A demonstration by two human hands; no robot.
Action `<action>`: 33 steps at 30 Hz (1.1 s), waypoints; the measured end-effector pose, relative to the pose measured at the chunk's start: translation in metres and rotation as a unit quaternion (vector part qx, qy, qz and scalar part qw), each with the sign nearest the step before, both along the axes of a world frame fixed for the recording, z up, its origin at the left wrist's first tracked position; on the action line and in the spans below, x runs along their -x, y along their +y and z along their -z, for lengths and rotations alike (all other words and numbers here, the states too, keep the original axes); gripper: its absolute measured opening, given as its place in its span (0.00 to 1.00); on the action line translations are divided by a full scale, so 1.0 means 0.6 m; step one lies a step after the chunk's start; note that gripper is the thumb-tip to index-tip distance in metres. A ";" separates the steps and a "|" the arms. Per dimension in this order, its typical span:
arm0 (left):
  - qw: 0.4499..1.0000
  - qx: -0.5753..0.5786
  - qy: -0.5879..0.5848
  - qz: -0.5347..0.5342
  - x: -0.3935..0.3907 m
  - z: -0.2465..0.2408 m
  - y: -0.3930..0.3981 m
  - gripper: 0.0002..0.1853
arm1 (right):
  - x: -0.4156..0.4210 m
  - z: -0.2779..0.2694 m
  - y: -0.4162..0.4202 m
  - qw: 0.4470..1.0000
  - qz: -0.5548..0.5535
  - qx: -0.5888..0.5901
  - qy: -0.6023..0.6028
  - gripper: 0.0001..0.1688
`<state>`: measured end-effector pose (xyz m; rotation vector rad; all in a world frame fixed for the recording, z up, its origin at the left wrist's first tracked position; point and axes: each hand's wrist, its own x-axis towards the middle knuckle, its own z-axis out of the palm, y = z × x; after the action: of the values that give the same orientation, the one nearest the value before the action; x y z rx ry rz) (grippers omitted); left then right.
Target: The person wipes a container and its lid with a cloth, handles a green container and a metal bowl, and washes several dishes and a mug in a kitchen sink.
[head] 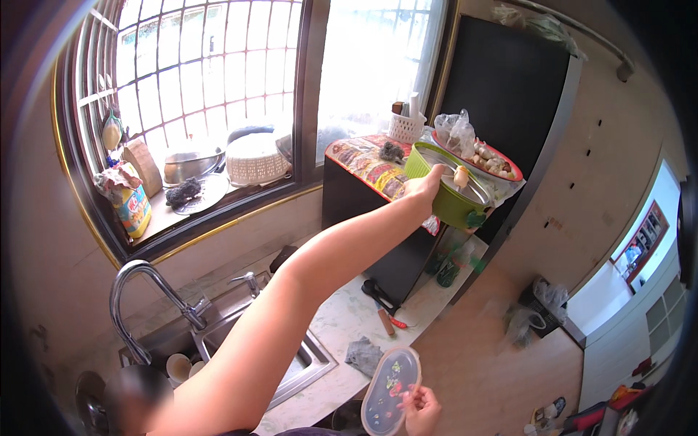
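Reaching up and to the right, my left hand (424,192) grips the near rim of a green oval container (461,210) with a metal inside. A pale, bulb-like piece (461,177) shows at its rim, just beyond my thumb. Low in the picture, my right hand (422,410) holds the edge of a translucent oval plastic lid (390,389) with a flower print. Behind the green container, a red-rimmed tray (512,175) bears garlic bulbs (491,161) and a clear plastic bag (457,129).
A double steel sink (322,354) with a curved faucet (147,267) lies at the lower left. On the marble-patterned counter are a grey cloth (364,355), a red chili pepper (398,323) and black-handled scissors (379,294). A white basket (406,128) stands by the window.
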<state>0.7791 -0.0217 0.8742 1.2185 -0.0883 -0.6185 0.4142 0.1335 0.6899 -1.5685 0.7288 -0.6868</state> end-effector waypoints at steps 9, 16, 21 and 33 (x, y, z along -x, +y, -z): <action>0.937 -0.165 -0.300 -0.069 -0.005 -0.039 -0.034 0.54 | -0.007 -0.006 0.013 0.998 -0.044 -0.032 0.030 0.14; 0.904 -0.112 -0.397 0.113 0.109 0.086 0.288 0.26 | -0.113 -0.020 0.019 0.987 -0.067 -0.094 -0.112 0.12; 0.994 -0.100 -0.037 0.016 0.162 0.232 0.512 0.44 | -0.217 -0.071 0.084 0.977 -0.198 -0.007 -0.081 0.18; 0.819 0.557 -0.020 -0.138 0.097 0.350 0.822 0.30 | -0.354 0.008 0.223 0.649 -0.613 -0.401 0.203 0.34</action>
<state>0.7210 0.4712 0.6643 0.0823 -0.2613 -0.1881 0.6265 0.2672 0.6850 -0.9768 0.0633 0.9460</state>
